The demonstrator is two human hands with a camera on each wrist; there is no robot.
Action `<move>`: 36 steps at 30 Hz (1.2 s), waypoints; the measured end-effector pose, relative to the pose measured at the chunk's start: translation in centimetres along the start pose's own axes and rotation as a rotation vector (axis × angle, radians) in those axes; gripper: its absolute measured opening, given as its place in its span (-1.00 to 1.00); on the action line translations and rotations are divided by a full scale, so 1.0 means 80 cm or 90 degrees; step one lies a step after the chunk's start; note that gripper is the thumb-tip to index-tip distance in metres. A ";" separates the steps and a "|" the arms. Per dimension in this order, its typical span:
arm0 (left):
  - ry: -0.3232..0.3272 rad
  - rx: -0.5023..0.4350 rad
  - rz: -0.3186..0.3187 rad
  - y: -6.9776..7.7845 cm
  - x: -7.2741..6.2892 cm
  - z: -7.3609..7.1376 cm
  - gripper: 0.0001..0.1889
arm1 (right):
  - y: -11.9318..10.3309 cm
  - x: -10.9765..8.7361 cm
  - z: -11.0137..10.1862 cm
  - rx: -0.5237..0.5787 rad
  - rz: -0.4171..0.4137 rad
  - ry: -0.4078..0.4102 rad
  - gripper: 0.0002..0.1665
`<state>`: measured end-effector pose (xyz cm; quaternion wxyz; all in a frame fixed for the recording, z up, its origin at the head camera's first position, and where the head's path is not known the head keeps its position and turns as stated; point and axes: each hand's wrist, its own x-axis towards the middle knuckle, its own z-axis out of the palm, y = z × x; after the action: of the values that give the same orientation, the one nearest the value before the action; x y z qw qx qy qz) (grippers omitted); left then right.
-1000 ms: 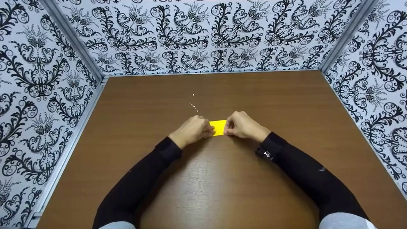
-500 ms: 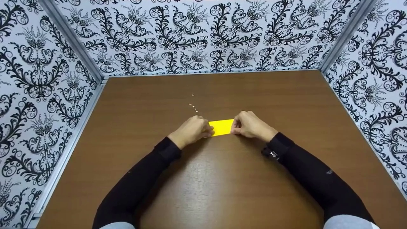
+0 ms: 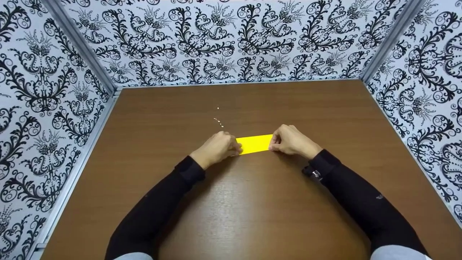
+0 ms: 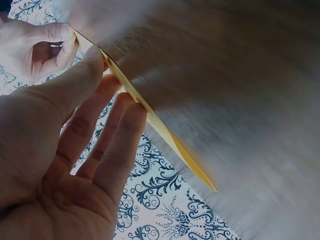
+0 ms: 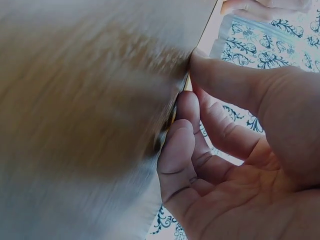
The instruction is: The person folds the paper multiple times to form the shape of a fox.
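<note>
A bright yellow folded paper (image 3: 255, 144) spans the gap between my two hands, low over the table. My left hand (image 3: 217, 147) pinches its left part. In the left wrist view the paper appears nearly edge-on, thumb on one side and fingertips on the other, and its free end (image 4: 195, 169) sticks out past my fingers as a narrow flattened fold. At the right end, my right hand (image 3: 293, 141) pinches the paper between thumb and fingers. Little of the paper shows in the right wrist view, where that hand (image 5: 240, 135) covers most of it.
Several tiny white specks (image 3: 222, 126) dot the brown wooden table (image 3: 223, 209) beyond my left hand. White panels with black scroll patterns (image 3: 216, 43) wall in the back and both sides, joined by metal corner posts (image 3: 391, 41).
My right hand has slid to the right along the paper, so a longer yellow stretch shows between the hands. The left hand has stayed nearly in place.
</note>
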<state>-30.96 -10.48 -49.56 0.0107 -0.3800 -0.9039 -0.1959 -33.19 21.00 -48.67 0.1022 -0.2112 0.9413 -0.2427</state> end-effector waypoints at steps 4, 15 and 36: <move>0.002 -0.002 0.003 0.001 0.001 -0.001 -0.86 | 0.000 -0.001 0.000 0.004 -0.001 0.002 -0.83; -0.004 -0.032 -0.019 0.005 0.002 0.001 -0.80 | 0.002 -0.002 0.001 0.019 0.016 0.013 -0.86; 0.019 -0.023 -0.013 0.011 -0.003 0.001 -0.85 | 0.013 0.001 -0.017 0.061 0.055 0.113 -0.84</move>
<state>-30.19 -10.04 -49.35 0.0153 -0.3681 -0.9037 -0.2183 -34.05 22.38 -48.03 0.0383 -0.1432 0.9422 -0.3004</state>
